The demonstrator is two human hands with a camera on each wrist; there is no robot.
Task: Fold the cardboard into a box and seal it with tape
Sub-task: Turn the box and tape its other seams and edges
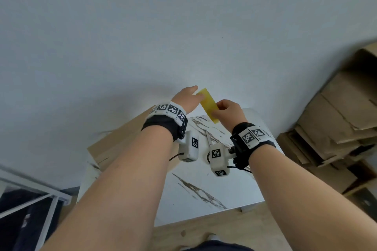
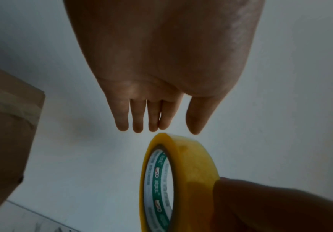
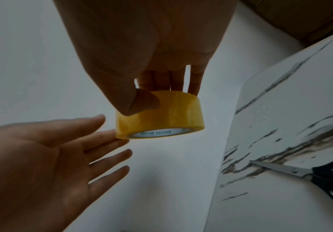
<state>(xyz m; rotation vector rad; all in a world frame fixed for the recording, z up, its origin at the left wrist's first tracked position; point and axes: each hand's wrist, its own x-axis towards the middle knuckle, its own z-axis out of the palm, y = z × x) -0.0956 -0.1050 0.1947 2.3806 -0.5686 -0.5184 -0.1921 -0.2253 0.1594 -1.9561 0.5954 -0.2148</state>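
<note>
A yellow tape roll (image 1: 208, 106) is held up in front of the white wall, above the far edge of the table. My right hand (image 1: 228, 111) grips it, thumb on the outer band and fingers behind (image 3: 161, 114). My left hand (image 1: 188, 96) is open with straight fingers (image 2: 138, 116) reaching to the roll's (image 2: 191, 172) upper edge; contact is unclear. In the right wrist view the left palm (image 3: 52, 157) faces the camera beside the roll. A brown cardboard box (image 1: 122, 140) sits on the table under my left forearm, partly hidden.
The marble-patterned white table (image 1: 204, 189) stands against the wall. Black-handled scissors (image 3: 300, 171) lie on it near my right wrist. A stack of flattened cardboard (image 1: 336, 124) leans at the right. A white metal frame (image 1: 30, 199) is at the lower left.
</note>
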